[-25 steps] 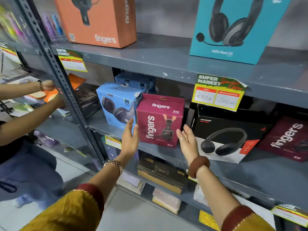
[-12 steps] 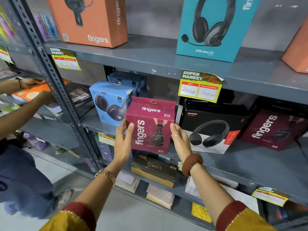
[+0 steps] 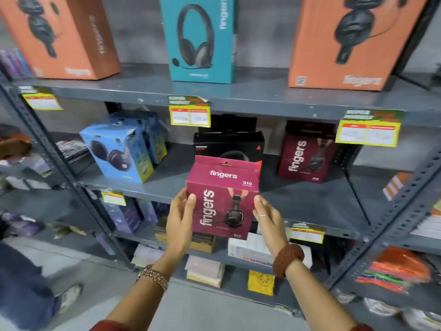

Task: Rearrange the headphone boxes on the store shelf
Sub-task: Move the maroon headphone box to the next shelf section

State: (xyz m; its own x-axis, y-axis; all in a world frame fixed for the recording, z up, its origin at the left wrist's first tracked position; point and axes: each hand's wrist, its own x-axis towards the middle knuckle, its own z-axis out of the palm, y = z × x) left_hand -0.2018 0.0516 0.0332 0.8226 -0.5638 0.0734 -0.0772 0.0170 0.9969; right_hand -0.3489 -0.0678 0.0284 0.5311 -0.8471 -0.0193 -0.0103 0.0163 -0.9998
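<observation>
I hold a magenta "fingers" S10 headphone box (image 3: 222, 199) off the shelf, in front of the middle shelf (image 3: 310, 201). My left hand (image 3: 179, 220) grips its left side and my right hand (image 3: 268, 219) grips its right side. Behind it a black headphone box (image 3: 229, 144) stands on the middle shelf, partly hidden. A light blue box (image 3: 119, 152) with another blue one behind it sits at the left, and a dark maroon "fingers" box (image 3: 306, 156) at the right. The top shelf carries an orange box (image 3: 59, 37), a teal box (image 3: 200, 39) and another orange box (image 3: 353, 41).
Yellow price tags (image 3: 189, 113) hang from the shelf edges. Grey slotted uprights (image 3: 59, 168) frame the bay on both sides. The lower shelf holds stacked flat boxes (image 3: 205, 268). Another person's leg and shoe (image 3: 69, 297) are at the lower left on the floor.
Both hands closed on the magenta box and lifted it off the middle shelf toward me. The view shifted right, bringing a second orange box into sight.
</observation>
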